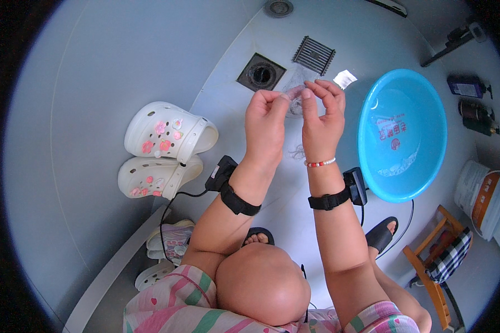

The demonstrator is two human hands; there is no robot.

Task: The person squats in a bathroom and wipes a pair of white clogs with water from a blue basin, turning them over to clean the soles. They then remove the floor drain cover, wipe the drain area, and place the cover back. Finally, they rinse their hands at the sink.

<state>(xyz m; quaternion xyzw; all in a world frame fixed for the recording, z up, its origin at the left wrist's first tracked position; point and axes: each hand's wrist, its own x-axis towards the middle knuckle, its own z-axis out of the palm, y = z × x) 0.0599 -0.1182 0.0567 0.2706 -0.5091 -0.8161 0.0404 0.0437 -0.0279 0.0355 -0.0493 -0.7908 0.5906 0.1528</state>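
Note:
My left hand [268, 123] and my right hand [326, 102] meet over the pale floor, their fingertips pinching a thin, greyish, see-through piece of material [295, 91] stretched between them. Dark hair or lint [295, 109] shows just below it; whether this clings to the piece or lies on the floor I cannot tell. Beyond my left hand is an uncovered square floor drain [261, 72] with a dark round opening. Its slatted grate [314, 55] lies on the floor to the right. A small white scrap [345, 79] sits beyond my right hand.
A blue plastic basin [403, 91] with water and some foam stands at the right. White clogs [168, 131] with flower charms are at the left. Farther right are pump bottles [466, 86], a clear bucket [468, 183] and a wooden stool [429, 287]. Black cables [163, 227] trail from both wrist straps.

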